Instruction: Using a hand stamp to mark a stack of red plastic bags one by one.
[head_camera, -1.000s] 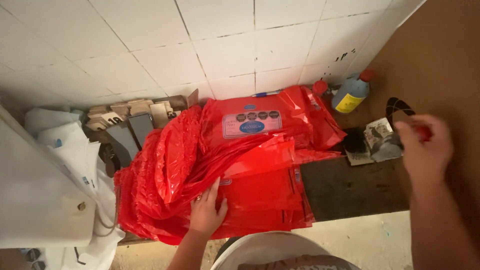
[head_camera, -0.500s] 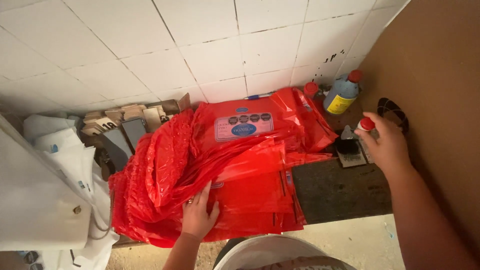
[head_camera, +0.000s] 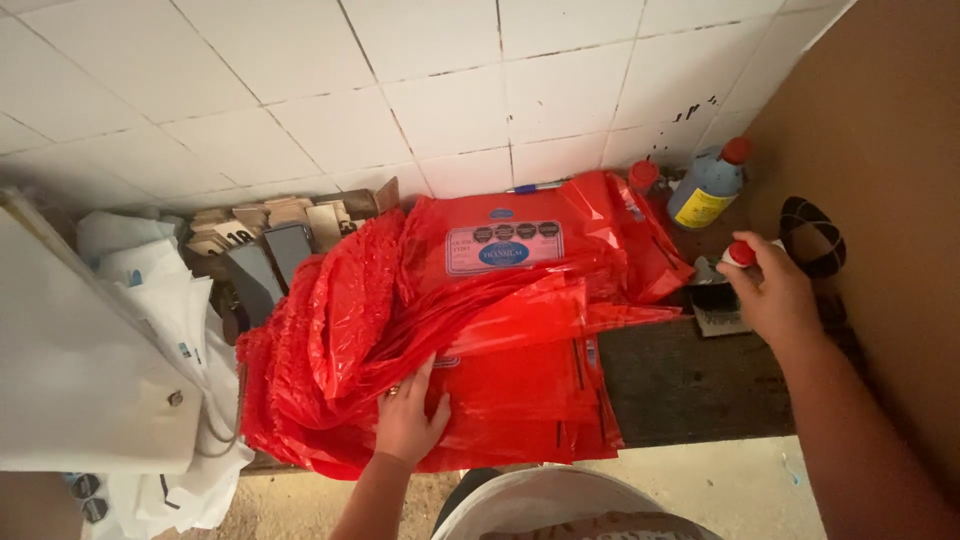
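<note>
Head view, two hands, left hand (head_camera: 408, 425) on red bags (head_camera: 500, 330), three red-capped bottles (head_camera: 707, 183).

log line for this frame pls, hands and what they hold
left hand: flat on red plastic bags | right hand: grips small red-capped bottle | nearby: blue bottle by tiled wall

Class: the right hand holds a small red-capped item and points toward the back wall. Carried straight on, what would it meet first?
Probably the blue bottle standing just beyond the right hand, though depth is unclear; the white tiled wall lies behind it.
</note>
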